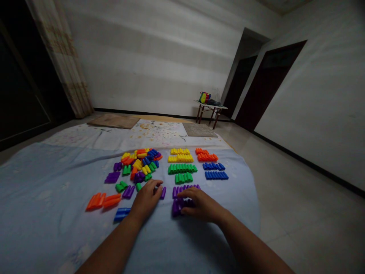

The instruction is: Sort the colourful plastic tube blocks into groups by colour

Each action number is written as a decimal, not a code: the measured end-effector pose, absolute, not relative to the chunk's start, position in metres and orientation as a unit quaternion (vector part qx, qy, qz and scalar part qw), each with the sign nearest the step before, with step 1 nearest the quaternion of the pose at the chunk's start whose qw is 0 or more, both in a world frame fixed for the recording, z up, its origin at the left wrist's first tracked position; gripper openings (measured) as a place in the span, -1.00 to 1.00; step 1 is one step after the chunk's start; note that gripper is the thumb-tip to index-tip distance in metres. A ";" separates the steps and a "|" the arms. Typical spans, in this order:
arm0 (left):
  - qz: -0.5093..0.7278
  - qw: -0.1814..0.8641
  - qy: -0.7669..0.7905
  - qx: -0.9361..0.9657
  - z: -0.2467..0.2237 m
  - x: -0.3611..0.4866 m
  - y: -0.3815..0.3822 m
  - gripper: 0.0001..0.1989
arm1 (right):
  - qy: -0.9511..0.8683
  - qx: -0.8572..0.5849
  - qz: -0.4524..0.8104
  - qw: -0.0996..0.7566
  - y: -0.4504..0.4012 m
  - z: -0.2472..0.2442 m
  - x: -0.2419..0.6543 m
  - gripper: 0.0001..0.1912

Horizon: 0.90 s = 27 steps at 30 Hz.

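Both hands are low over the blue cloth [159,243], working at the purple parts. Near purple row [177,206]: glossy, rounded tubes side by side, dark in the shadow of the right hand [201,205], which covers its right part. Far purple row [179,190] sits just beyond it, same look, brighter, partly behind the fingers. Purple pair [163,193], two tubes, is just right of the left hand's fingertips. Axes: tubes in both purple rows run fore-aft, away from the wearer; the rows themselves run left-right. Pair also points away, far end leaning slightly right. Right hand: fingers bent, thumb and index parted at the near row; can't tell if it's gripping. Left hand [147,197]: palm down, fingers loosely curled, near the pair; can't tell if anything's held. Beyond the right hand: green rows [182,168], then yellow rows [180,158]; beyond and to its right, blue rows [216,175], then orange rows [207,156]. Mixed heap [141,163] lies beyond the left hand. Orange pieces [95,201] are left of that hand; blue piece [122,214] lies crosswise by the left wrist, right end hidden by the forearm.
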<state>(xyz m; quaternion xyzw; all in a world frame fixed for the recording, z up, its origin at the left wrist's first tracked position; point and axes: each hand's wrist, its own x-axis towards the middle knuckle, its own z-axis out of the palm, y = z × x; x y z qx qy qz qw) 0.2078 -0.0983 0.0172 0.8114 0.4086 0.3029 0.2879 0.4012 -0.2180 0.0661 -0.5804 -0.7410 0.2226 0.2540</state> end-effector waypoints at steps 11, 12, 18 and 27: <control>0.243 0.304 0.403 0.828 0.018 0.206 -0.095 -0.59 | -0.542 -0.690 0.093 0.470 -0.208 0.024 0.456 -0.72; 0.228 0.302 0.396 0.837 0.019 0.206 -0.094 -0.58 | -0.525 -0.697 0.089 0.481 -0.208 0.016 0.459 -0.71; 0.169 0.336 0.350 0.858 0.022 0.197 -0.090 -0.49 | -0.510 -0.699 0.101 0.491 -0.210 -0.006 0.463 -0.70; 0.176 0.349 0.375 0.841 0.024 0.196 -0.088 -0.55 | -0.506 -0.698 0.089 0.498 -0.208 -0.004 0.467 -0.70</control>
